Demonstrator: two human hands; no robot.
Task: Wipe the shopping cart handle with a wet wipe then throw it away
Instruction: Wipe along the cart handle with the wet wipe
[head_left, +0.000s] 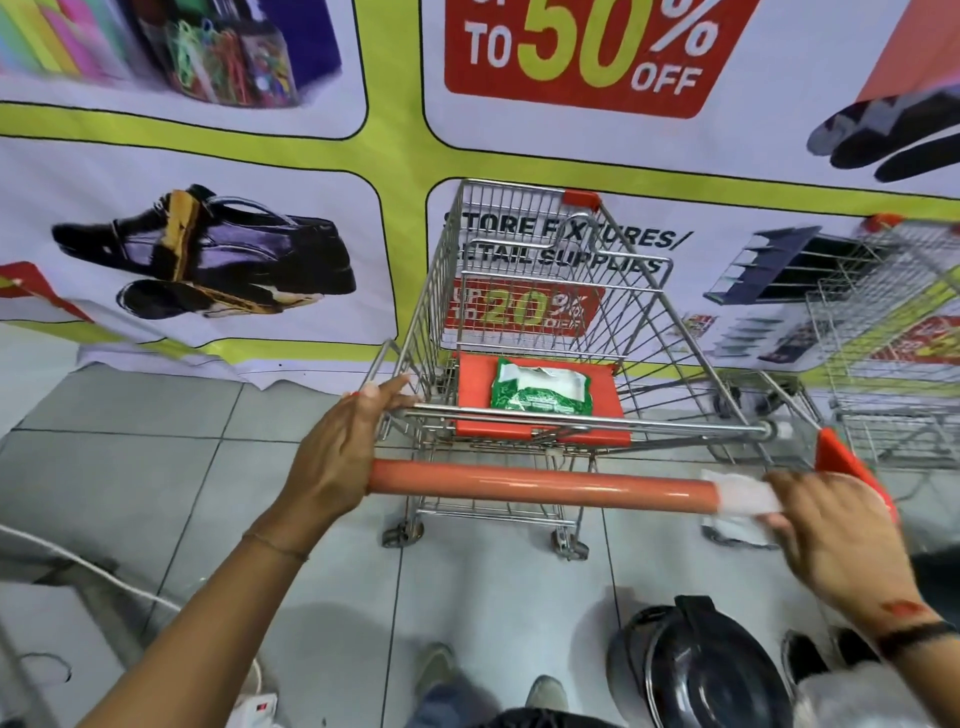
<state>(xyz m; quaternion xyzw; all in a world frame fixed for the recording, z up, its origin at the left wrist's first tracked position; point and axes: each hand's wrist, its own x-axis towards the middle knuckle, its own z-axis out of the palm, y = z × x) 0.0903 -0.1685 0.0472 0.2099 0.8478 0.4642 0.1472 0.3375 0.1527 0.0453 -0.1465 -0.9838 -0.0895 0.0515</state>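
A metal shopping cart (535, 312) faces a banner wall, and its orange handle (540, 486) runs across the middle of the view. My left hand (337, 457) grips the handle's left end. At the right end, my right hand (831, 530) presses a white wet wipe (743, 496) wrapped around the bar. A green pack of wipes (540, 387) lies on the cart's orange child seat (472, 410).
A black lidded bin (701, 670) stands on the tiled floor at my lower right, beside my feet (436, 670). A second cart (893, 332) is parked to the right. A white cable and power strip (254, 709) lie at the lower left.
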